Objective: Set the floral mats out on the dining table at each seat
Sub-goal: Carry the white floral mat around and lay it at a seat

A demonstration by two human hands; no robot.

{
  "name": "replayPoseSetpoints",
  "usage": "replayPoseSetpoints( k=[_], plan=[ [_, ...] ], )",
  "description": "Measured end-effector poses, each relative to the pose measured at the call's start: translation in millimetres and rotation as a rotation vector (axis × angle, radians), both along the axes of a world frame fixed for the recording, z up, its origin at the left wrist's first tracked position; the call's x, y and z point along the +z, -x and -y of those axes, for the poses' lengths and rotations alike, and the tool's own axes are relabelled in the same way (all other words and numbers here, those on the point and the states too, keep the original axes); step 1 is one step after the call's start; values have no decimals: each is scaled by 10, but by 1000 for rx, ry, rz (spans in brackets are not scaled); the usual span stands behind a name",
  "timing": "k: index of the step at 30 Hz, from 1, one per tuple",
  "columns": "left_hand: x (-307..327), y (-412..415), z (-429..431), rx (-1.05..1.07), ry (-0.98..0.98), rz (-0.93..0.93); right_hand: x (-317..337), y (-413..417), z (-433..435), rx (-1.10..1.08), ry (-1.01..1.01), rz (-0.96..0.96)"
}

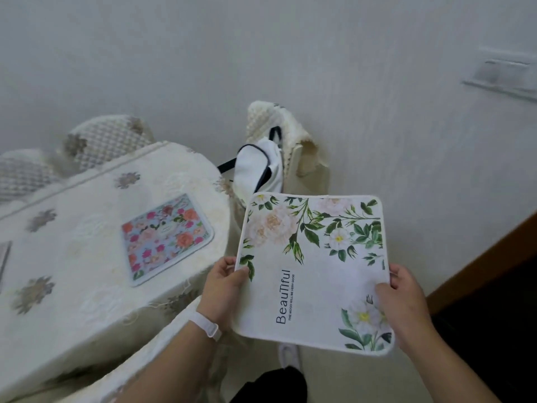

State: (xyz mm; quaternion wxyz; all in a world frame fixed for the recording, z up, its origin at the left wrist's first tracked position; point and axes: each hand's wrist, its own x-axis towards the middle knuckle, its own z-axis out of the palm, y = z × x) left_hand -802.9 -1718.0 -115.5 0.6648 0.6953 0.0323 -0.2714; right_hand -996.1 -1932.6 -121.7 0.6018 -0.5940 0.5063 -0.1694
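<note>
A white floral mat printed with pale flowers, green leaves and the word "Beautiful" is held flat in the air, to the right of the dining table. My left hand grips its left edge and my right hand grips its right edge. A second mat, blue with pink and orange flowers, lies flat on the cream tablecloth near the table's right end. The edge of another flat item shows at the far left of the table.
A chair with a cream quilted cover stands against the wall beyond the table's end, a white bag with dark straps hanging on it. Two more covered chair backs line the far side. A dark wooden edge runs at the right.
</note>
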Motion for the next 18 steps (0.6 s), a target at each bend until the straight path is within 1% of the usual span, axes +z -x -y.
replayPoseSetpoints(
  k=[5,9,14,18],
  plan=[
    [-146,-547,103,72,11,-10,40,-718,268,92,50,-33],
    [-253,-1138,321,90,28,-18,92,-1386,525,119,72,-78],
    [-312,-1881,473,134,57,-70,207,-2305,753,196,189,-139],
    [-317,-2380,363,189,70,-65,216,-2964,745,286,171,-156]
  ],
)
